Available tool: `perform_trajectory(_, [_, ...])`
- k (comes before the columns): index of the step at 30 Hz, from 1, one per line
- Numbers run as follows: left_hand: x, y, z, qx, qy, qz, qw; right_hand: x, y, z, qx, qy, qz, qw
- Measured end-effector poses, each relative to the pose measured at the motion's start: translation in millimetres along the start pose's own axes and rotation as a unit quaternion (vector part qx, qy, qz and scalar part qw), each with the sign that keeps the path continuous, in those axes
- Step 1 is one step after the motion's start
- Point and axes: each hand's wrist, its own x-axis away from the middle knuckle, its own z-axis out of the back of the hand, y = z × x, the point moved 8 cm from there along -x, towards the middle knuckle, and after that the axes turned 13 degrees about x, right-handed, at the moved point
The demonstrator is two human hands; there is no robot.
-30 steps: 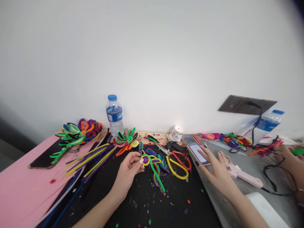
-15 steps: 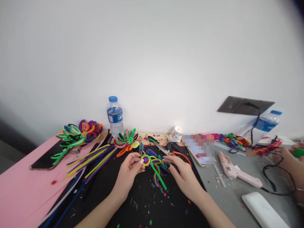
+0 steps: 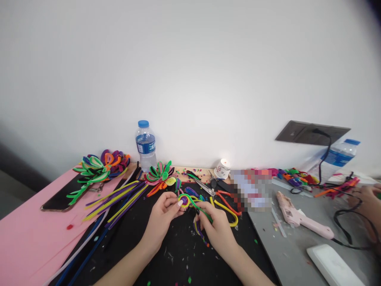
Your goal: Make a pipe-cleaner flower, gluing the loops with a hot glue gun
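White wall backs a black mat [image 3: 125,246] strewn with coloured clippings. Well left of the hands, finished fuzzy flowers [image 3: 101,165] and a dark phone [image 3: 61,194] lie on pink paper [image 3: 26,234]; straight pipe cleaners [image 3: 119,200] fan out nearer the left hand, probably kept within reach as stock. The left hand [image 3: 162,216] pinches the coiled yellow-and-purple centre of a pipe-cleaner flower [image 3: 187,200], steadying it just above the mat. The right hand [image 3: 216,228] closes around its green stem [image 3: 202,210], fingers curled, apparently to bend the soft wire. Just beyond lie scissors [image 3: 204,186]; right of the right hand rests a smooth pink glue gun [image 3: 300,218], and another person's hand [image 3: 369,204] at the edge.
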Motion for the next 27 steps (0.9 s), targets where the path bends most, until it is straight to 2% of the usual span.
perform_trajectory(9, [2.0, 1.5, -3.4, -0.008, -0.005, 0.0, 1.0, 6.0, 1.9, -0.6, 0.007, 0.007, 0.014, 1.0])
perform_trajectory(24, [1.6, -2.0, -17.2, -0.054, -0.104, -0.002, 0.993, 4.0, 16.1, 4.7, -0.007, 0.023, -0.007, 1.0])
perform_trajectory(27, [1.9, -2.2, -16.9, -0.055, -0.11, -0.002, 0.992, 4.3, 16.4, 5.6, -0.003, 0.022, -0.003, 1.0])
